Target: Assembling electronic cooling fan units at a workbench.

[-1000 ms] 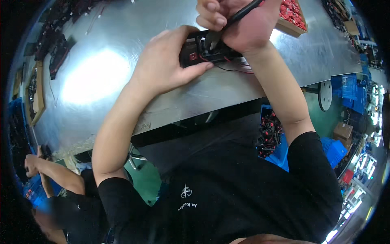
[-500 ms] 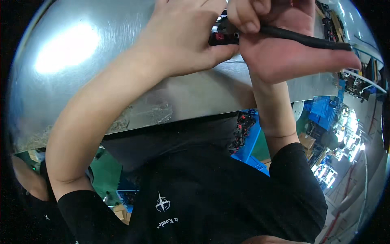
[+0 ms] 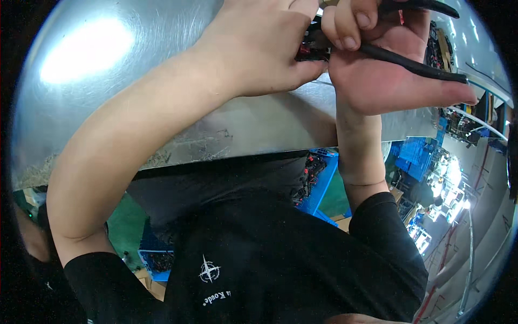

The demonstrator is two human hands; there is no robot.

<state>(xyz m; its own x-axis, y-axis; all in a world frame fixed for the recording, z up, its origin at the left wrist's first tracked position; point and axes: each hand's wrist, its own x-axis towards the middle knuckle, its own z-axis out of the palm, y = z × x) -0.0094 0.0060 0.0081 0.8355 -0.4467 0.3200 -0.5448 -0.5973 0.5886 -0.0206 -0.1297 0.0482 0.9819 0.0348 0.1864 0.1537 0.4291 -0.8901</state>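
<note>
The left hand (image 3: 270, 46) clasps a black housing (image 3: 315, 49) over the metal bench (image 3: 264, 124). The right hand (image 3: 380, 81) grasps black-handled pliers (image 3: 413, 65), their long axis running leftward to the housing

second black tool handle (image 3: 431, 5) newly visible above right hand (image 3: 372, 81)

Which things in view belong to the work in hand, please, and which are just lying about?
In use:
- black part with red, mostly hidden by the left hand
- black-handled tool, in the right hand

Apparently just lying about:
- blue crate of black-and-red parts
- blue crates at right
</note>
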